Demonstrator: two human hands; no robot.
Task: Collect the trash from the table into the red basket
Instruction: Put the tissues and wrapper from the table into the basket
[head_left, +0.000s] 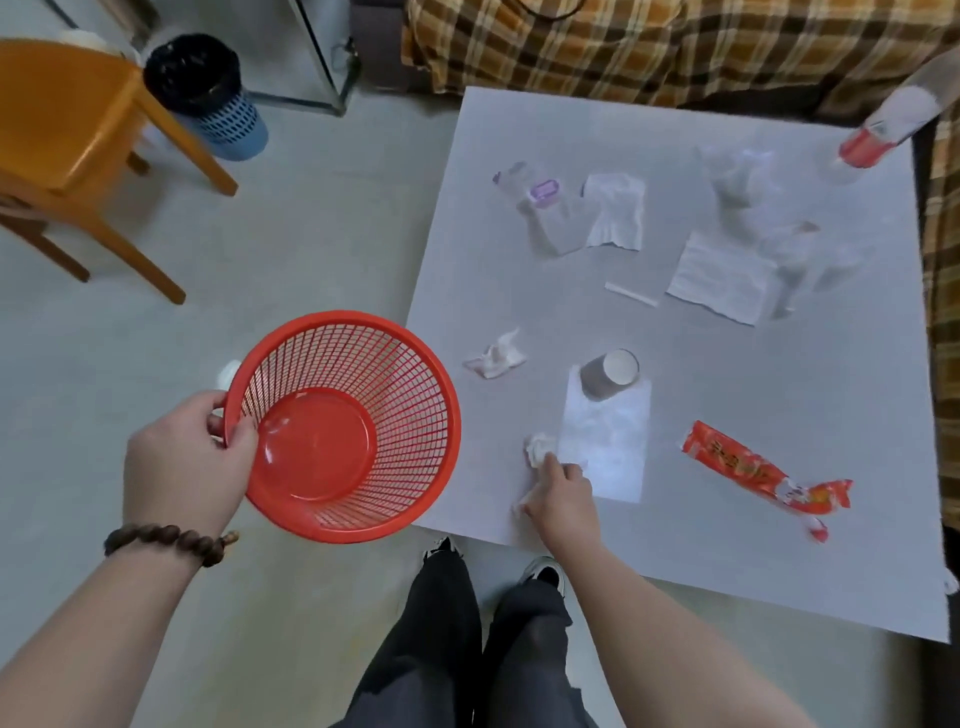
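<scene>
Crumpled tissue (539, 448): lies on the desk (727, 519) near its front edge, just beside a flat sheet of paper (608, 441); this looks like the first piece being collected.
Right hand (561, 499): reaches onto the desk, its fingers (550, 465) narrowed and touching the tissue; a bit of white also shows under the palm, though I cannot tell whether it is held or merely lying there. A firm grip on the tissue is not yet clear.
Red basket (343, 426): held off the desk's front left edge, tilted so its open mouth faces the camera; it appears empty.
Left hand (187, 462): fingers closed around the basket's rim, thumb inside, holding it in the air over the floor.
Other trash on the desk: a paper cup (609, 381) lying on the paper sheet, a second tissue wad (496, 358), a red snack wrapper (763, 473), a straw (630, 294), torn napkins, clear plastic bags and a bottle at the far corner.
Step in hand: picking up the nearest tissue, at the very start of the collecting, judging by the empty basket.
Next move calls for: pinching the tissue fully, lifting it leftward over the basket's mouth and letting go; bringing the basket nearer the desk edge would shorten the carry.
Risk: light paper may slip or miss the tilted rim.
</scene>
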